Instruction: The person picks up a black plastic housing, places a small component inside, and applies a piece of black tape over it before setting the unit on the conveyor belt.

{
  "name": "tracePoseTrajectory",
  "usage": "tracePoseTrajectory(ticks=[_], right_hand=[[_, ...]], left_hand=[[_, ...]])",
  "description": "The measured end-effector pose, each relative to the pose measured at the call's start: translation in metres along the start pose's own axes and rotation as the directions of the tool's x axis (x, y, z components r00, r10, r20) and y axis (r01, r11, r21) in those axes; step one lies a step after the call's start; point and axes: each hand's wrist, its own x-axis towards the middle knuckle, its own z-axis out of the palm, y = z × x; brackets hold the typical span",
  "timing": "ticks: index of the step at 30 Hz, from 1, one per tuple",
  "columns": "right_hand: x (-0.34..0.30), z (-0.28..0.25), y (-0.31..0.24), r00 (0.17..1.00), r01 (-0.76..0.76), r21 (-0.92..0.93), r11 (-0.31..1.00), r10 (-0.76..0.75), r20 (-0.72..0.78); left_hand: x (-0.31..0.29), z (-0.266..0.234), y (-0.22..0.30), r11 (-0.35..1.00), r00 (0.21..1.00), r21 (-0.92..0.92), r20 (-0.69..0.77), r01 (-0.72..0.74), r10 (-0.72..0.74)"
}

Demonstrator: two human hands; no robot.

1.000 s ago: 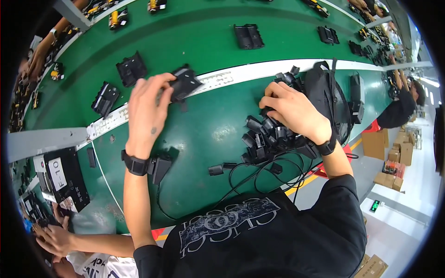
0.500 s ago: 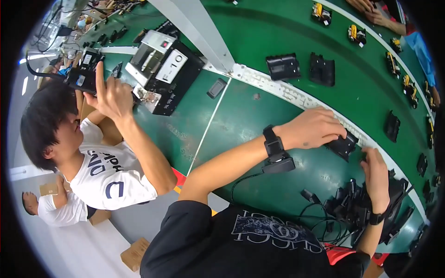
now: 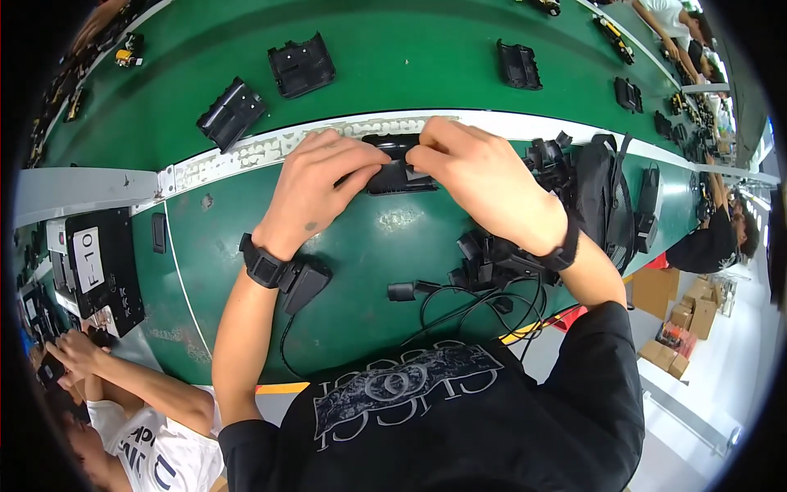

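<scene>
Both hands are on a black plastic shell point(image 3: 400, 182) lying at the white edge strip on the far side of the green table. My left hand point(image 3: 322, 182) grips its left end between thumb and bent fingers. At its right end, the closed fingers of my right hand point(image 3: 484, 176) press in, with a small greyish piece showing beneath them; its kind I cannot make out. My fingers cover parts of the shell. On the green surface beyond the strip lie similar black shells point(image 3: 301, 66), one at far left point(image 3: 231, 114) and another point(image 3: 519, 65) to the right.
Black plugs and looped cables point(image 3: 484, 287) lie near my right forearm, beside a black mesh bag point(image 3: 602, 193). At left stand a black-and-white machine point(image 3: 102, 262) and a metal post point(image 3: 90, 190). A co-worker's arm point(image 3: 152, 381) is at lower left.
The view has turned to the right. My right hand, earlier apart from the black shell with fingers loose, is now closed at its right end. My left hand is still on the shell.
</scene>
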Motion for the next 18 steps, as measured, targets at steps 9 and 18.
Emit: tracePoseTrajectory(ticks=[9,18], right_hand=[[0.005,0.024,0.011,0.994,0.058,0.088,0.994,-0.05,-0.092],[-0.003,0.017,0.015,0.997,0.03,0.04,0.999,-0.027,-0.071]], left_hand=[[-0.003,0.003,-0.003,0.997,0.997,0.048,-0.049,-0.062,0.064],[-0.001,0.012,-0.007,0.995,0.995,0.038,-0.039,-0.094,0.096]])
